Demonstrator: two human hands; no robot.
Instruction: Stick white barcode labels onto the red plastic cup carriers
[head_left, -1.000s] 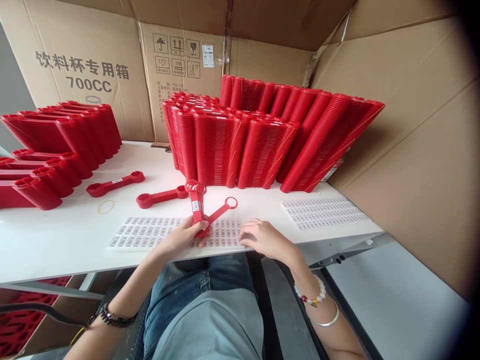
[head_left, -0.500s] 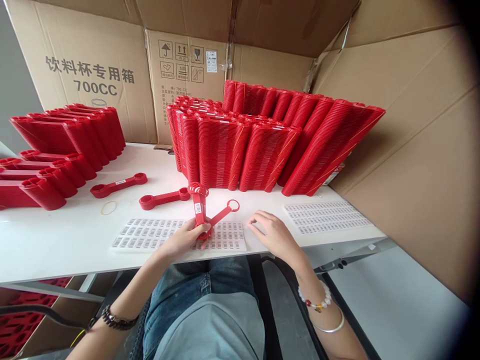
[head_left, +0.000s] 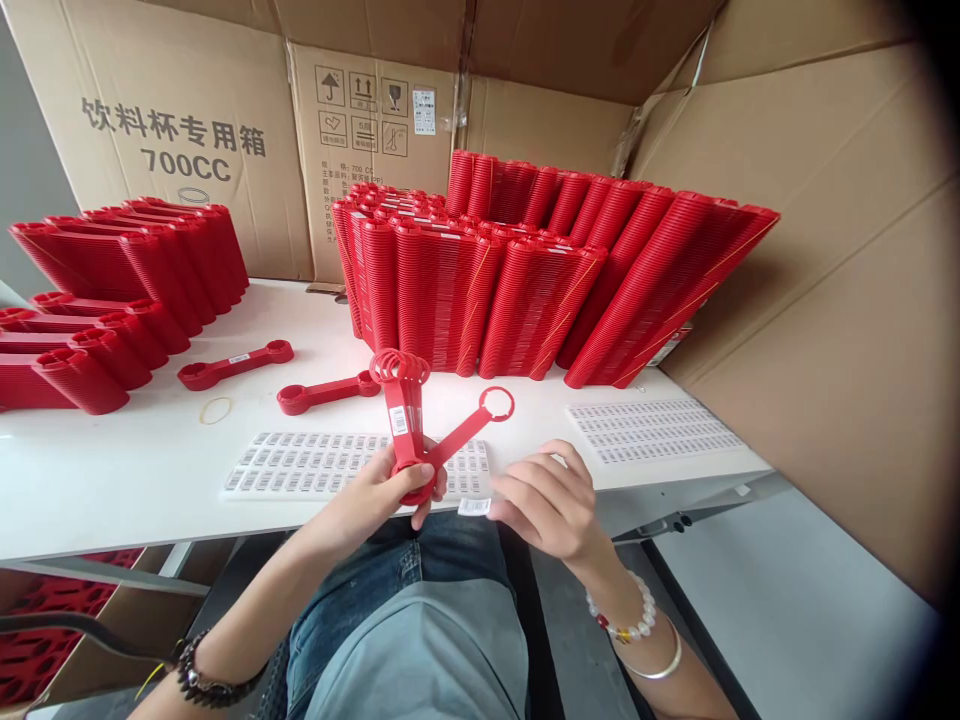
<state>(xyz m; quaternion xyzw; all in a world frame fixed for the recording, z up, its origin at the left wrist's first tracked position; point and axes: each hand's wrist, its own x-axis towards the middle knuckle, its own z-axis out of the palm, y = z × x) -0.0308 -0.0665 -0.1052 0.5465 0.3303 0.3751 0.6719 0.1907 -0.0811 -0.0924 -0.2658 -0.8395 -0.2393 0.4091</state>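
Observation:
My left hand (head_left: pixel 379 495) grips a fanned bunch of flat red plastic cup holders (head_left: pixel 405 405) by their lower ends, above the table's near edge. One holder (head_left: pixel 472 428) sticks out to the right, ring end up. My right hand (head_left: pixel 547 500) pinches a small white barcode label (head_left: pixel 474 506) just right of the bunch. Under both hands lies a sheet of barcode labels (head_left: pixel 315 465) on the white table (head_left: pixel 112 480).
Large banded stacks of red holders (head_left: pixel 540 270) stand at the back, more stacks (head_left: pixel 97 300) at left. Two single holders (head_left: pixel 234 363) (head_left: pixel 326 391) and a rubber band (head_left: pixel 216 409) lie on the table. A second label sheet (head_left: pixel 652 430) is at right. Cardboard boxes (head_left: pixel 180 130) wall the back and right.
My left hand has lifted the bunch of holders toward me. My right hand has come off the label sheet with a single label pinched in its fingers.

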